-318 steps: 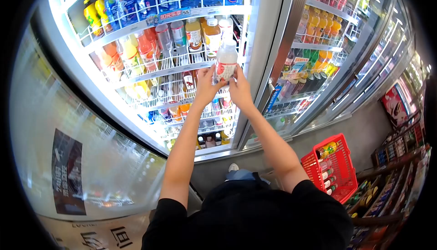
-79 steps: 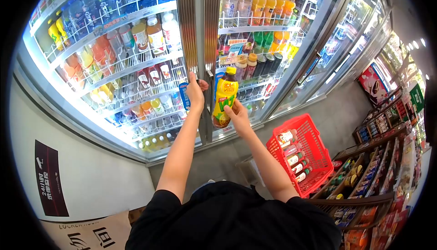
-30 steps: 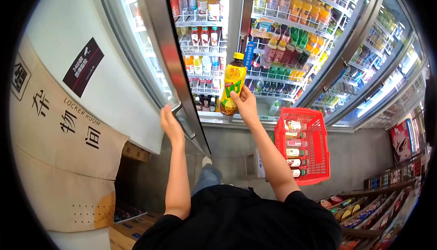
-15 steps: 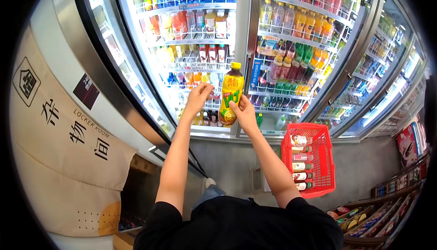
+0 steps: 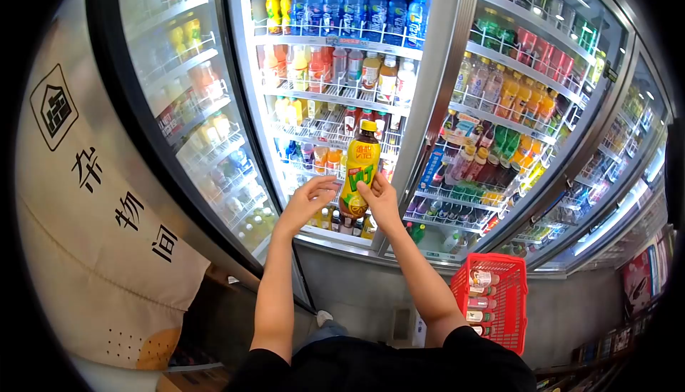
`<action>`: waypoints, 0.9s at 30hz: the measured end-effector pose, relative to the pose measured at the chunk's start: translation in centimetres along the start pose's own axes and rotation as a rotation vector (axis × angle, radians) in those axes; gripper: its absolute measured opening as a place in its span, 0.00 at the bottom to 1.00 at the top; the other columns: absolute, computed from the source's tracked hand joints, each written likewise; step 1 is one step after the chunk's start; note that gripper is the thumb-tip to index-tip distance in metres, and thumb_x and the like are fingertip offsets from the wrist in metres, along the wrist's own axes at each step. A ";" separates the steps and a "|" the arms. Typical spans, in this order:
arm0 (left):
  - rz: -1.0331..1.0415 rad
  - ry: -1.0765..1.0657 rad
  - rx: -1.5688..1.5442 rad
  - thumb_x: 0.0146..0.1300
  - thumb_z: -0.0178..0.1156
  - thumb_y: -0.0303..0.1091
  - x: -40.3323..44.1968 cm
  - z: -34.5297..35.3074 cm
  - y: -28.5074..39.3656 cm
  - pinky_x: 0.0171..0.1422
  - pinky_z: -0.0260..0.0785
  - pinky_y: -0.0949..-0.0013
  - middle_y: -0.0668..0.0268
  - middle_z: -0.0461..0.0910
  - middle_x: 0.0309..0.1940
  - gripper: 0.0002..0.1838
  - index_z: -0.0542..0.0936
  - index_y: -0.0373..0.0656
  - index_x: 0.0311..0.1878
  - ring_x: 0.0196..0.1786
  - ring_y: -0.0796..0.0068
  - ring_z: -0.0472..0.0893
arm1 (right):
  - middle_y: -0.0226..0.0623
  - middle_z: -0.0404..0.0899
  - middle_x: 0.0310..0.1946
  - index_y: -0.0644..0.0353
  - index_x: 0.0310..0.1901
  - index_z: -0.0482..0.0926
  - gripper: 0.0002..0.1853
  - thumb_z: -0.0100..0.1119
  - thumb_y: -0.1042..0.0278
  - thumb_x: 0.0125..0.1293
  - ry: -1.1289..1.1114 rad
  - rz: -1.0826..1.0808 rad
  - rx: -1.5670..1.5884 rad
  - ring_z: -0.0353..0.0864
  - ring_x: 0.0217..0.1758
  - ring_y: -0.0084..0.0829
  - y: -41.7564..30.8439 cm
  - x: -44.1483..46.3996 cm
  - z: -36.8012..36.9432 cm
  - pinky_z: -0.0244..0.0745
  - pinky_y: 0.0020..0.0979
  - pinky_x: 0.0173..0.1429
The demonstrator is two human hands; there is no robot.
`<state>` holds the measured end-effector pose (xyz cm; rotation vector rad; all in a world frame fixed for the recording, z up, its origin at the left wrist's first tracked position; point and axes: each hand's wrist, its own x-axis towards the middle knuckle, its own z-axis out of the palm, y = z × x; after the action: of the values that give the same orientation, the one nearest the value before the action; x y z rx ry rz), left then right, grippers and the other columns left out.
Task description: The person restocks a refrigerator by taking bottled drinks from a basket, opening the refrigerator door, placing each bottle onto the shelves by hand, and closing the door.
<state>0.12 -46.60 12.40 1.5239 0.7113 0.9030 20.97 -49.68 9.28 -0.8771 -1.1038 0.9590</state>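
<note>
- Right hand (image 5: 381, 200) clamped round yellow bottle (image 5: 359, 160), cap up, before the lit fridge (image 5: 437, 49).
- Left hand (image 5: 308, 200), fingers apart, just beside it; contact unclear.
- Red basket (image 5: 512, 303) at right, bottles (image 5: 481, 303) inside.

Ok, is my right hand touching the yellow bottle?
Touching. The head view shows the right hand holding the yellow bottle by its lower half, thumb across its front.
</note>
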 end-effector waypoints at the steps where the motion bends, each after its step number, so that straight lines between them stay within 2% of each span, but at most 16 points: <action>1: 0.028 0.026 0.003 0.67 0.65 0.37 -0.4 -1.0 0.0 0.60 0.71 0.70 0.61 0.80 0.54 0.26 0.74 0.41 0.66 0.54 0.74 0.79 | 0.42 0.79 0.57 0.71 0.66 0.67 0.28 0.65 0.68 0.69 -0.010 0.004 0.004 0.79 0.58 0.26 0.1 0.3 0.6 0.73 0.28 0.63; 2: 0.043 0.027 0.043 0.67 0.65 0.35 -0.5 -2.3 -0.4 0.59 0.71 0.70 0.61 0.80 0.55 0.28 0.72 0.42 0.68 0.54 0.75 0.79 | 0.42 0.79 0.57 0.70 0.65 0.67 0.28 0.65 0.68 0.69 -0.033 0.007 0.003 0.79 0.58 0.26 0.2 0.7 1.2 0.73 0.27 0.63; 5: 0.000 0.105 -0.024 0.67 0.65 0.35 -0.9 -4.2 0.7 0.58 0.72 0.70 0.61 0.80 0.56 0.30 0.69 0.43 0.71 0.53 0.76 0.78 | 0.42 0.79 0.57 0.70 0.65 0.67 0.27 0.65 0.70 0.68 -0.074 0.003 0.024 0.79 0.59 0.27 1.5 2.7 3.3 0.73 0.28 0.63; 7: 0.039 0.137 -0.029 0.66 0.66 0.37 0.9 -5.0 -0.5 0.56 0.71 0.71 0.62 0.79 0.55 0.33 0.67 0.43 0.73 0.49 0.77 0.77 | 0.43 0.78 0.58 0.70 0.66 0.67 0.28 0.65 0.71 0.68 -0.132 0.031 0.024 0.78 0.59 0.27 2.0 4.3 5.0 0.73 0.28 0.64; 9: 0.058 0.167 0.151 0.66 0.67 0.39 2.9 -5.1 -1.2 0.54 0.71 0.71 0.64 0.77 0.51 0.33 0.68 0.40 0.71 0.48 0.76 0.75 | 0.44 0.77 0.60 0.70 0.68 0.64 0.31 0.65 0.72 0.67 -0.175 -0.002 0.007 0.76 0.63 0.28 2.4 5.9 6.5 0.72 0.30 0.66; 11: 0.132 0.186 0.199 0.64 0.68 0.40 4.6 -6.5 -1.2 0.54 0.71 0.71 0.66 0.75 0.49 0.33 0.69 0.38 0.69 0.48 0.76 0.73 | 0.44 0.76 0.62 0.70 0.69 0.63 0.32 0.65 0.73 0.68 -0.169 -0.021 -0.018 0.75 0.64 0.29 3.4 7.7 7.5 0.71 0.30 0.67; 13: 0.133 0.174 0.139 0.63 0.69 0.40 5.9 -8.3 -0.6 0.54 0.71 0.70 0.65 0.76 0.50 0.32 0.71 0.37 0.68 0.50 0.75 0.73 | 0.45 0.75 0.63 0.70 0.71 0.61 0.33 0.64 0.73 0.68 -0.208 -0.040 -0.038 0.75 0.65 0.29 2.6 9.5 8.4 0.71 0.30 0.68; 15: 0.122 0.166 0.158 0.63 0.69 0.40 7.4 -10.6 -0.6 0.56 0.70 0.69 0.65 0.76 0.51 0.33 0.71 0.38 0.68 0.51 0.74 0.73 | 0.44 0.76 0.62 0.69 0.69 0.64 0.31 0.64 0.69 0.69 -0.274 -0.062 -0.112 0.75 0.64 0.30 2.0 11.3 9.6 0.68 0.32 0.70; 17: 0.125 0.228 0.131 0.63 0.69 0.41 8.4 -12.3 -1.0 0.57 0.70 0.68 0.64 0.77 0.53 0.33 0.71 0.40 0.68 0.52 0.73 0.73 | 0.44 0.76 0.62 0.69 0.69 0.63 0.31 0.64 0.69 0.69 -0.292 -0.076 -0.102 0.75 0.65 0.30 3.0 13.4 10.8 0.68 0.32 0.70; 19: 0.110 0.247 0.034 0.64 0.69 0.41 8.8 -14.0 -1.5 0.58 0.69 0.67 0.64 0.77 0.54 0.32 0.72 0.41 0.69 0.53 0.72 0.74 | 0.47 0.75 0.61 0.71 0.69 0.63 0.31 0.64 0.74 0.68 -0.330 -0.071 -0.117 0.75 0.64 0.30 3.4 15.0 12.5 0.72 0.31 0.67; 21: 0.126 0.297 -0.037 0.64 0.68 0.41 9.2 -15.7 -2.5 0.58 0.69 0.68 0.65 0.77 0.55 0.32 0.72 0.41 0.69 0.53 0.73 0.74 | 0.48 0.75 0.61 0.72 0.68 0.62 0.31 0.64 0.74 0.68 -0.370 -0.065 -0.092 0.76 0.64 0.30 3.9 16.3 14.0 0.72 0.31 0.67; 27: 0.119 0.372 0.021 0.65 0.68 0.38 10.7 -19.7 -2.9 0.59 0.68 0.69 0.67 0.77 0.54 0.33 0.70 0.41 0.72 0.51 0.74 0.73 | 0.49 0.73 0.63 0.73 0.70 0.58 0.34 0.63 0.74 0.68 -0.432 -0.023 -0.081 0.74 0.66 0.32 6.8 20.4 17.1 0.70 0.32 0.69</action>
<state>-11.03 -27.01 11.84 1.4427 0.9039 1.2924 6.58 -26.65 13.23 -0.7363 -1.5248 1.1217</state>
